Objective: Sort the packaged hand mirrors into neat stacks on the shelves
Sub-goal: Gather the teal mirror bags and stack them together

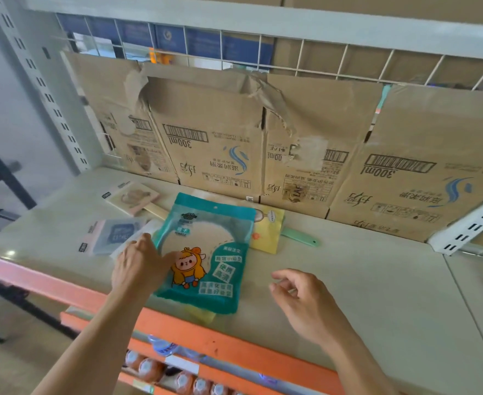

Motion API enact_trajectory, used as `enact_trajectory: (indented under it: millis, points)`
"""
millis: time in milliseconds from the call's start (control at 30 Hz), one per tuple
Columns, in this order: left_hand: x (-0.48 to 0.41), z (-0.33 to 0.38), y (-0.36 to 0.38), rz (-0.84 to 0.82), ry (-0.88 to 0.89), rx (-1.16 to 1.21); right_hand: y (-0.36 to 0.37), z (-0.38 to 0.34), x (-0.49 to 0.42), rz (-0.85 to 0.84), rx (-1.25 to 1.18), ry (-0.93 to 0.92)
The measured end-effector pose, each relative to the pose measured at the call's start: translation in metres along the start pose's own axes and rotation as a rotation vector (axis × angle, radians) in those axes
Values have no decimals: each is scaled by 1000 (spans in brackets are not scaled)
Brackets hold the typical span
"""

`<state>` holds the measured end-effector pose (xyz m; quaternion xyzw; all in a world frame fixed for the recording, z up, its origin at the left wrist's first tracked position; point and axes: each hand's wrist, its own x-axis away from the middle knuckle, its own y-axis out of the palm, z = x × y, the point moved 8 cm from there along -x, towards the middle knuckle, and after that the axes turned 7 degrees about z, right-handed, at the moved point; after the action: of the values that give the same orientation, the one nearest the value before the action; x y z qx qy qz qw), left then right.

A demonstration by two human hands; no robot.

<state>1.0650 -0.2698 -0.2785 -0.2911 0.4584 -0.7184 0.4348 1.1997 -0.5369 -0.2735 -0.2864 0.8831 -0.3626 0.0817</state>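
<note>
At the centre of the frame a teal plastic pack with a round mirror and a cartoon girl printed on it (pixel 206 252) lay flat on the pale shelf (pixel 363 280), its lower end near the orange front rail (pixel 220 342). The left hand (pixel 140 266) reached in from the lower left with a straight forearm. Its palm faced down at the pack's left edge, with the thumb lying on the teal film. The fingers were stretched toward a white pack (pixel 146 228) beside it, so the grip was wide and flat and closed round nothing.

The right hand (pixel 300 300) hung above bare shelf at the lower right, apart from the pack. Its fingers were loosely curled, with the grip relaxed and empty.

A yellow pack (pixel 267 232) showed from under the teal one's upper right corner, with a mint green handle (pixel 300 238) sticking out to the right. Left of centre lay a pale pink and blue pack (pixel 110 235), and above it a pink square mirror pack (pixel 133 196). Flattened brown cardboard (pixel 220 132) lined the back of the shelf.
</note>
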Motion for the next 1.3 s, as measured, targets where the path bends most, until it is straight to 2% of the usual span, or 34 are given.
enact_trajectory:
  millis: [267, 500, 667, 1167, 1300]
  points:
    - [-3, -6, 9, -127, -166, 344, 2, 2, 3, -8, -38, 72]
    - [2, 7, 17, -191, -151, 257, 11, 8, 2, -5, -197, 200]
    - [11, 20, 20, -270, -213, 548, 14, 6, 5, -57, -359, 264]
    - [40, 59, -24, -235, -97, 664, 20, 4, 16, -128, -728, 446]
    - [46, 69, -28, -185, -71, 742, 1, 4, 14, -9, -749, 420]
